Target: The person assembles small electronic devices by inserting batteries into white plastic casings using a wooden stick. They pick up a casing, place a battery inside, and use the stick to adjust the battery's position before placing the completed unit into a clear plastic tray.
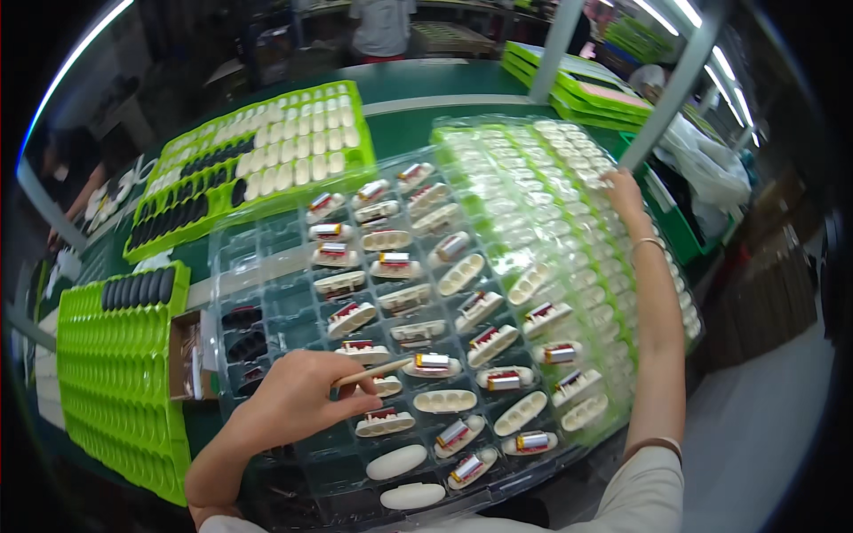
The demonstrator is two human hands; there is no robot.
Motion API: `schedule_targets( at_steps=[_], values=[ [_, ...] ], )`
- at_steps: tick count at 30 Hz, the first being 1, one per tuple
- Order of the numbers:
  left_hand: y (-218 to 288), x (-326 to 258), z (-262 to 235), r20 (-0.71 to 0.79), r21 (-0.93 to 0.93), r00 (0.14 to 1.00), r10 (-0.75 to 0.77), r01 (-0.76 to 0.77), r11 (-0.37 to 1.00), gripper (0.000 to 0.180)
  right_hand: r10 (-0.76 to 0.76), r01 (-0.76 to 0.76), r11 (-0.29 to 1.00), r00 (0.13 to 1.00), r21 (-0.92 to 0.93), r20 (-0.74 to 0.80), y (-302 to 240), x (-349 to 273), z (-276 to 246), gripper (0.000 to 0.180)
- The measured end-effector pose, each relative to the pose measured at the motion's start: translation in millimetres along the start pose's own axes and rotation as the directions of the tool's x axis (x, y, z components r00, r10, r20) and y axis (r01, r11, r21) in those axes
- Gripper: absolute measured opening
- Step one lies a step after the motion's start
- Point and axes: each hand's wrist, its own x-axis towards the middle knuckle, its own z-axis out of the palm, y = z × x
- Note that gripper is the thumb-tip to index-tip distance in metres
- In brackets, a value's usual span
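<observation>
Clear tray served as landmark, laid on the green bench. White shells sat in its compartments, many bearing a silver cylinder. Left hand was over the tray's near part: grip pinched on a thin tan stick, tip beside one such shell; contact could not be told. Right hand was stretched out beyond the tray's right side, among rows of pale pieces; whether its grip held one could not be told. Cardboard box lay just left of the tray.

Judged good practice: a light pinch, wrist high so the palm brushed no seated shell; tip guided with small, steady pressure, as loose shells would likely have tipped. Right forearm was best kept raised off the pale rows.
</observation>
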Motion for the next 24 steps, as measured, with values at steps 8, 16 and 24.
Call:
schedule_targets(
  at_steps=[8, 16, 24],
  values=[
    [-51, 33, -78, -0.377, -0.054, 0.920, -0.111, 0.098, 0.994, 0.018, -0.140, 0.129, 0.965, 0.990, 0.230, 0.030, 50, 16, 17, 0.018],
    [-201, 124, -167, -0.691, 0.218, 0.684, -0.235, 0.506, 0.834, 0.022, -0.157, 0.099, 0.834, 0.986, 0.542, 0.062, 9, -6, -23, 0.013],
    [-245, 160, -167, -0.624, 0.209, 0.642, -0.445, 0.686, 0.697, 0.036, -0.047, -0.230, 0.340, 0.964, 0.912, 0.261, -78, -110, -115, 0.008]
  ],
)
